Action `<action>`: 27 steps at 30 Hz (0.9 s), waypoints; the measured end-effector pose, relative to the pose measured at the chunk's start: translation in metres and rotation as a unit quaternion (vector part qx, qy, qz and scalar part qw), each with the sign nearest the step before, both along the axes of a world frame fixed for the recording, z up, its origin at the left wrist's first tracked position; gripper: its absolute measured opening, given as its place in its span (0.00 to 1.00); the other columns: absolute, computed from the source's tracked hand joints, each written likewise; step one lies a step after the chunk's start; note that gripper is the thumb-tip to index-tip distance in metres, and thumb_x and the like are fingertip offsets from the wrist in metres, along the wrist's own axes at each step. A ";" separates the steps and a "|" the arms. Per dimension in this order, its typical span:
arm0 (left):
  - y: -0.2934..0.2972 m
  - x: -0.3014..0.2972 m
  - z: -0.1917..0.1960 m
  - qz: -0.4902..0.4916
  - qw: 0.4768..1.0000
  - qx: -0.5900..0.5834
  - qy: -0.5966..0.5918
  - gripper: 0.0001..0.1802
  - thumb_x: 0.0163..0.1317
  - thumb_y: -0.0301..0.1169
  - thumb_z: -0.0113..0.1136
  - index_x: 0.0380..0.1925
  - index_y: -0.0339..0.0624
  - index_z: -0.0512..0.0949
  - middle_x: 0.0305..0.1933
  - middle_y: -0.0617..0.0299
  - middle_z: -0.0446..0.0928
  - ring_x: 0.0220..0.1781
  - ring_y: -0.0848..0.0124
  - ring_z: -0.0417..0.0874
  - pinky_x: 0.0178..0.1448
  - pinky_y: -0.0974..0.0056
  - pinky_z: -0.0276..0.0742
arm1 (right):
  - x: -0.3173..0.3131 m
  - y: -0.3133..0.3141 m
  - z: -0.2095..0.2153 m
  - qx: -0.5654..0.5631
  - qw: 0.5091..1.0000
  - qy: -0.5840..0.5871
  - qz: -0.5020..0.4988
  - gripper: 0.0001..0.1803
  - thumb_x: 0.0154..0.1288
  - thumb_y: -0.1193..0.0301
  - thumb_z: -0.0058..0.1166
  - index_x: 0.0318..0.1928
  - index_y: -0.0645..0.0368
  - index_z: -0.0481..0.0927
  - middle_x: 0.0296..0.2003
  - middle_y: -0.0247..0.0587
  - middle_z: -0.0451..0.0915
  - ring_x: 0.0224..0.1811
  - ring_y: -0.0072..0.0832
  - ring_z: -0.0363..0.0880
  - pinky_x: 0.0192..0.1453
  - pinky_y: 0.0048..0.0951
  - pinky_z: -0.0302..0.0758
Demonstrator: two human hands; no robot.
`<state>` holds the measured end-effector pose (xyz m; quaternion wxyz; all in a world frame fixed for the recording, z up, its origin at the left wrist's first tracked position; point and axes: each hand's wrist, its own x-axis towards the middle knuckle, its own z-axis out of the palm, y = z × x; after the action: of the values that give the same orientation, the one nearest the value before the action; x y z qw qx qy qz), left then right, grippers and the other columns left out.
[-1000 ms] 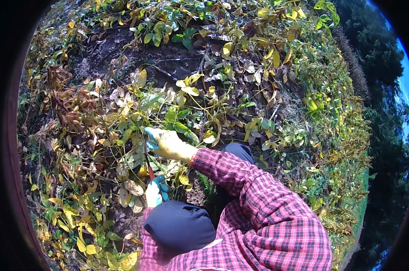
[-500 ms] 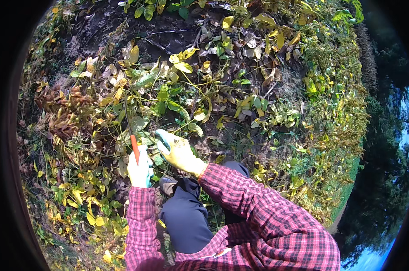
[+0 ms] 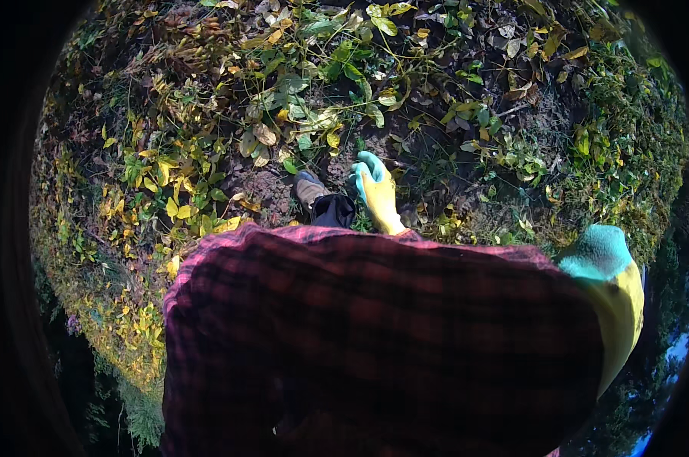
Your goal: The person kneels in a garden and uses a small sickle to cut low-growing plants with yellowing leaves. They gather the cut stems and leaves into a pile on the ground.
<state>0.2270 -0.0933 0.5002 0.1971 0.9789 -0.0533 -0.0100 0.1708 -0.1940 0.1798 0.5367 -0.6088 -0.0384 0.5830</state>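
Plenty of yellowing plants (image 3: 178, 209) stand left of the shoe (image 3: 308, 189), any worked share unclear, the right hand (image 3: 376, 189) just right of it, the left hand (image 3: 609, 278) farther right, fingers apart or together impossible to tell.

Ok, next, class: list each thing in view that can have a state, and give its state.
Right hand: gloved, fingers bent, nothing visibly held
Left hand: gloved, contents not visible
Plaid sleeve: across the view, mostly shaded
Shoe: worn, on the ground
Trouser leg: bunched at the shoe
Leaves: some green, some yellow, some brown
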 end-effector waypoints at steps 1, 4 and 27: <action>-0.001 0.002 0.012 -0.012 1.000 0.006 0.014 0.16 0.58 0.41 0.58 0.41 0.44 0.71 0.27 0.59 0.74 0.24 0.63 0.78 0.29 0.58 0.67 | 0.004 -0.011 0.008 0.011 0.999 0.010 -0.030 0.19 0.70 0.71 0.48 0.59 0.61 0.70 0.39 0.34 0.80 0.31 0.14 0.75 0.31 0.14 0.68; -0.006 0.005 0.036 -0.034 0.998 0.013 0.060 0.15 0.59 0.40 0.56 0.41 0.44 0.71 0.28 0.57 0.75 0.24 0.62 0.78 0.29 0.57 0.68 | 0.033 -0.064 0.033 0.001 0.999 0.024 -0.025 0.19 0.70 0.70 0.47 0.59 0.62 0.69 0.40 0.36 0.80 0.32 0.16 0.76 0.32 0.15 0.70; 0.084 0.022 -0.054 0.563 0.424 -0.709 -0.026 0.20 0.69 0.43 0.49 0.51 0.37 0.71 0.25 0.66 0.71 0.16 0.80 0.71 0.18 0.73 0.69 | 0.232 0.091 0.014 -0.119 0.810 -0.469 0.332 0.28 0.63 0.54 0.53 0.60 0.53 0.70 0.51 0.48 0.78 0.52 0.43 0.78 0.57 0.39 0.72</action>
<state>0.2486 -0.0089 0.4463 0.7820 0.3058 0.5159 0.1700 0.4025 -0.1026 0.1938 0.1503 -0.8175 -0.4152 0.3697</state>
